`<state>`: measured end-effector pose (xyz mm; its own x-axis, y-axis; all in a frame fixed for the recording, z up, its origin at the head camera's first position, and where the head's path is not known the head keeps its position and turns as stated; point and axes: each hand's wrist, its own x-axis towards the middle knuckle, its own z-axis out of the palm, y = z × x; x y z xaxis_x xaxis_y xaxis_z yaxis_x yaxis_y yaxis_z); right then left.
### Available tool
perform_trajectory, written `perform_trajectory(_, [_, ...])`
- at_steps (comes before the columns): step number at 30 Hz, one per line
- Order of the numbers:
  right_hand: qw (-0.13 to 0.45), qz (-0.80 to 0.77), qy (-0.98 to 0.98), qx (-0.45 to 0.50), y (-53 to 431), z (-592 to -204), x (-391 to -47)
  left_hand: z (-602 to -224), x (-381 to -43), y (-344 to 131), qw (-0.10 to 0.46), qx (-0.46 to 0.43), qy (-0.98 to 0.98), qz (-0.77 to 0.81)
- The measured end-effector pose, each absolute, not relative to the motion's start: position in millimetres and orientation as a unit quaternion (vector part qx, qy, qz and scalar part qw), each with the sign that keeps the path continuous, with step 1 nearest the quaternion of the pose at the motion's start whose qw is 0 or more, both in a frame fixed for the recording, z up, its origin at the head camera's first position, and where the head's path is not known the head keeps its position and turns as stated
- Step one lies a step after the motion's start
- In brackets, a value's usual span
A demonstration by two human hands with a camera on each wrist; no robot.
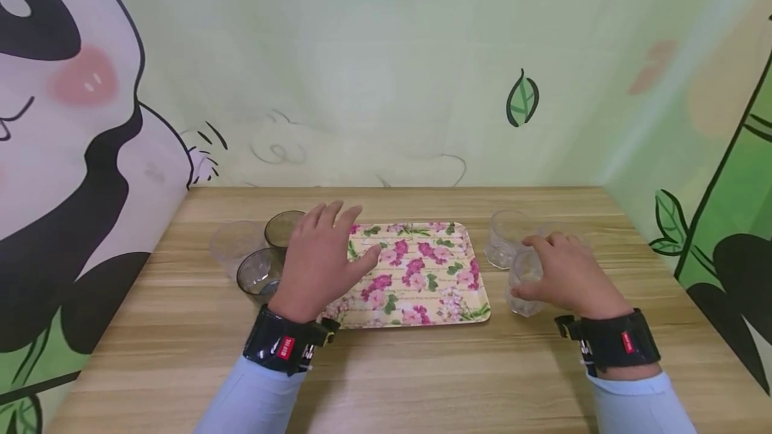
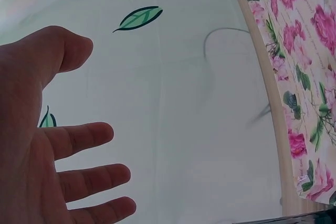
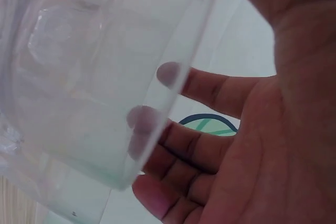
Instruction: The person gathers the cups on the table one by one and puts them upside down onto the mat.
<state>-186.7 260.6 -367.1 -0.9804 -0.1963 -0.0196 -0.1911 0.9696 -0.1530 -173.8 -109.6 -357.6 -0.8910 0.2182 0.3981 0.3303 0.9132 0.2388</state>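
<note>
My right hand (image 1: 569, 273) is at a clear faceted glass (image 1: 523, 286) to the right of the flowered tray (image 1: 416, 286), thumb on its near side and fingers round its far side. The right wrist view shows the fingers (image 3: 194, 90) bent behind the clear wall of that glass (image 3: 105, 93), some seen through it. Fingers spread, my left hand (image 1: 319, 263) hovers over the tray's left side with nothing in it; the left wrist view shows its fingers (image 2: 86, 140) apart. Beside it stand two smoky dark glasses, one nearer (image 1: 256, 280) and one farther back (image 1: 280, 228), both partly hidden by the hand.
Another clear glass (image 1: 505, 243) stands behind the one at my right hand, and a third (image 1: 567, 228) is mostly hidden behind that hand. At far left is one more clear glass (image 1: 232, 243). The wooden table (image 1: 410, 380) ends at a printed wall cloth (image 1: 386, 99).
</note>
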Motion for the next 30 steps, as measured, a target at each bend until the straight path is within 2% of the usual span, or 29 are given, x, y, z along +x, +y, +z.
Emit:
perform_trajectory(8, [0.024, -0.093, 0.991, -0.094, 258.5, -369.3, -183.8, -358.5, -173.2, -110.1, 0.188, -0.141, -0.96, -0.153])
perform_trajectory(23, [0.072, -0.103, 0.987, -0.099, 259.0, -371.0, -187.4, -357.1, -173.8, -109.9, 0.188, -0.147, -0.959, -0.153])
perform_trajectory(30, [0.068, -0.095, 0.986, -0.118, 257.5, -369.2, -187.7, -355.7, -173.4, -111.0, 0.175, -0.145, -0.958, -0.173])
